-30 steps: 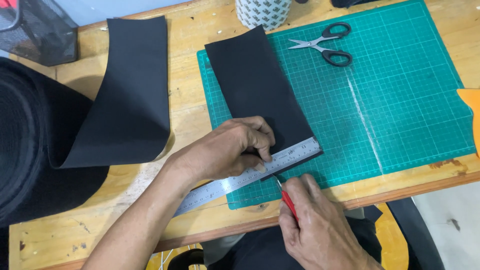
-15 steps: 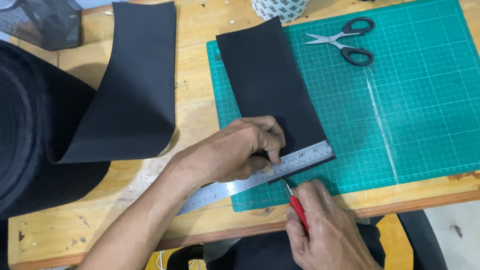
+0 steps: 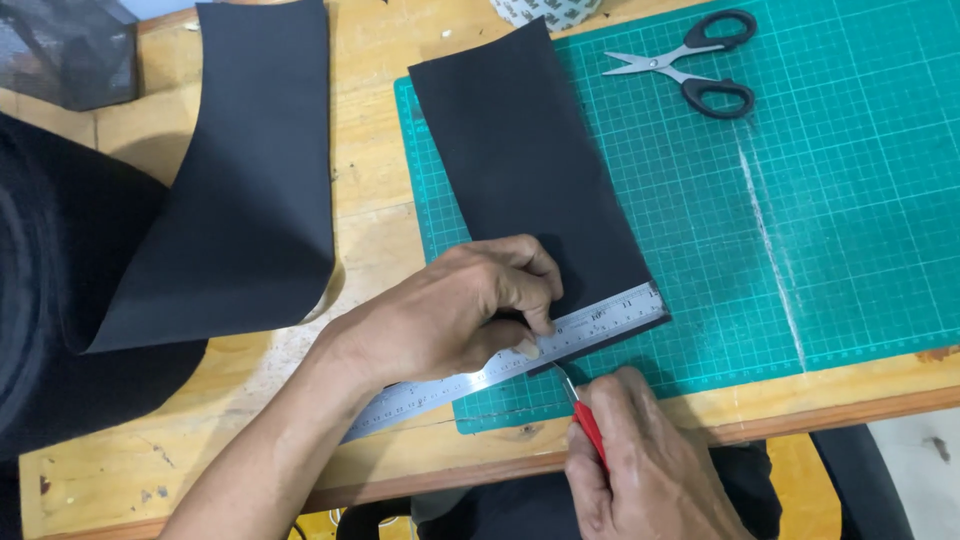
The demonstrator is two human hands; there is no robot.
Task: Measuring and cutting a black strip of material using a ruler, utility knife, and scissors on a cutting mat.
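Observation:
A black sheet strip (image 3: 530, 170) lies on the green cutting mat (image 3: 800, 200). A steel ruler (image 3: 600, 325) rests slantwise across the strip's near end. My left hand (image 3: 450, 310) presses down on the ruler with fingertips at its edge. Just below, my right hand (image 3: 640, 460) grips a red-handled craft knife (image 3: 585, 420), its blade tip touching the mat at the ruler's near edge.
Black-handled scissors (image 3: 690, 70) lie at the mat's far side. A large black sheet roll (image 3: 200, 220) curls over the wooden table (image 3: 370, 230) at left. A patterned cup (image 3: 545, 10) stands at the far edge. A dark mesh container (image 3: 65, 50) sits top left.
The view has shifted slightly, so everything sits a little further right and lower in the frame. Both hands keep their hold on ruler and knife near the strip's end.

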